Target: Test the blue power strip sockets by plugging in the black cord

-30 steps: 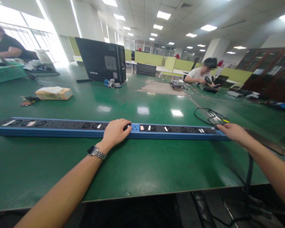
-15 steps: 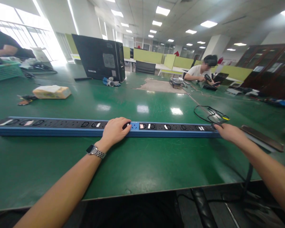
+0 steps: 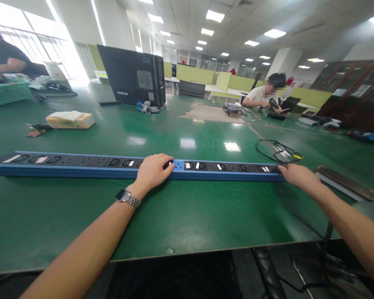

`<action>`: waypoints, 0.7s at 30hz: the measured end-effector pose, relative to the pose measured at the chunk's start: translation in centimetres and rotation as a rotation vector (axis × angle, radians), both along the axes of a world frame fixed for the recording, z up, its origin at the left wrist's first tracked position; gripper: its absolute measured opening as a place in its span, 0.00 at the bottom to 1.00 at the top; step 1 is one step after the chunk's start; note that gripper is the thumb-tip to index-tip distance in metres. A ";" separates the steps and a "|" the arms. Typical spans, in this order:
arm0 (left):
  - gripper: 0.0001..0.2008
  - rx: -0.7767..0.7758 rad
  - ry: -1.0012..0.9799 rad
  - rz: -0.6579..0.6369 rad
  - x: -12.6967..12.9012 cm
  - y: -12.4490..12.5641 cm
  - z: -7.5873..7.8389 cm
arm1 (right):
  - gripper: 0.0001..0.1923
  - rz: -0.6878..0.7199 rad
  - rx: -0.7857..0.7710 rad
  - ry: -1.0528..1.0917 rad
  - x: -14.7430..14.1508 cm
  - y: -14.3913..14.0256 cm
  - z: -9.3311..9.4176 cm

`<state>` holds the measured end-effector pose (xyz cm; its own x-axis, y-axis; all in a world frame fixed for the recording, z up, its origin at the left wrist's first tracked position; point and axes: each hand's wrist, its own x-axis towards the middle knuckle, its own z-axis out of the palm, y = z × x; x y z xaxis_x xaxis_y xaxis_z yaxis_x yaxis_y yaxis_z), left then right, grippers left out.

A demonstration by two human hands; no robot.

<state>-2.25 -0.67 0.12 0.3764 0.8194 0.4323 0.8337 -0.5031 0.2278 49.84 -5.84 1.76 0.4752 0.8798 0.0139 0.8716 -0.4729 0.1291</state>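
Observation:
A long blue power strip (image 3: 81, 166) with a row of black sockets lies across the green table (image 3: 187, 211), running left to right. My left hand (image 3: 151, 171), with a metal watch on the wrist, rests on the strip's middle, fingers curled over its top. My right hand (image 3: 296, 175) grips the strip's right end. A dark flat bar (image 3: 345, 182) lies just right of that end.
A coil of black cable (image 3: 277, 150) lies behind the right end. A yellow box (image 3: 70, 120), a black computer case (image 3: 132, 77) and a green basket (image 3: 8, 92) stand farther back. One person sits at the far left, another at the far right.
The power strip has slid a little to the left under both hands. My right hand moved left with its end, away from the dark flat bar.

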 end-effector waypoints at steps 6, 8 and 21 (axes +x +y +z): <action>0.18 0.005 0.006 0.002 0.0 0.1 0.0 | 0.36 0.003 -0.098 0.012 0.4 -0.1 -0.1; 0.18 0.006 0.007 0.002 0.0 0.1 -0.1 | 0.36 0.005 -0.098 0.008 0.5 -0.1 -0.2; 0.17 0.009 0.014 0.020 0.0 0.0 -0.1 | 0.36 -0.092 0.020 -0.033 2.6 -0.7 4.5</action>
<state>-2.27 -0.64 0.02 0.3666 0.8229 0.4340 0.8465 -0.4886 0.2114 52.48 -6.54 6.28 0.5527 0.8320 0.0482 0.8200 -0.5532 0.1467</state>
